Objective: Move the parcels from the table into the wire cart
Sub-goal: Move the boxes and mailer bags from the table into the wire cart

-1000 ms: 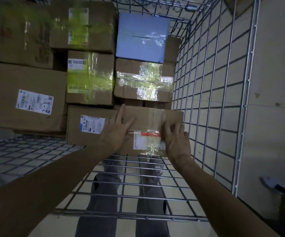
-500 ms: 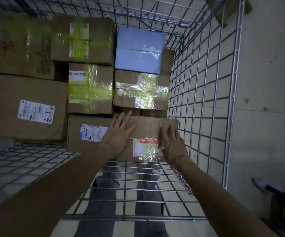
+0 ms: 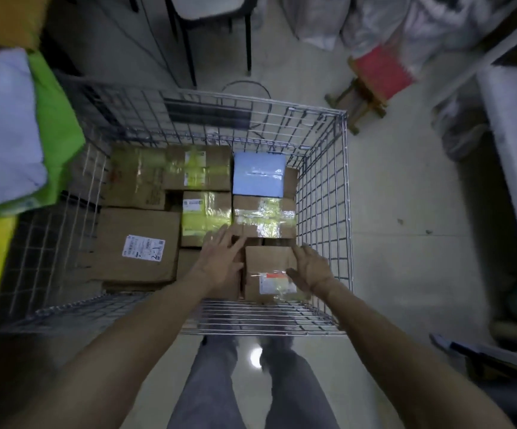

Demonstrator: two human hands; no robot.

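From my feed I look down into the wire cart [image 3: 346, 193], and there is little room inside it. Cardboard parcels fill most of it. A large box with a white label [image 3: 138, 243] lies at the left, a yellow-taped box [image 3: 206, 218] in the middle and a blue parcel [image 3: 258, 173] toward the far right. A clear-taped box [image 3: 263, 216] lies just in front of the blue one. The small parcel with the red-and-white label [image 3: 266, 264] sits in the near right corner. Its near edge is close against the near wire wall and its right side is just beside the right mesh. Only a narrow dark slot separates its far edge from the clear-taped box. My right hand [image 3: 310, 269] fills the strip between that parcel and the right wall. The fingers are nearly straight and lie along the parcel's right edge, and the thumb reaches onto its top beside the label. My left hand [image 3: 220, 261] is spread wide and flat at the parcel's left side, with the thumb touching the left edge. The fingers [image 3: 220, 239] fan out toward the yellow-taped box. I cannot tell whether that palm rests on the brown box below it. Neither hand curls round anything. Outside the cart the floor [image 3: 390, 243] runs along the right wall. A red-topped stool [image 3: 378, 72] stands off the far right corner, and green and yellow fabric [image 3: 56, 134] overhangs the left rim.
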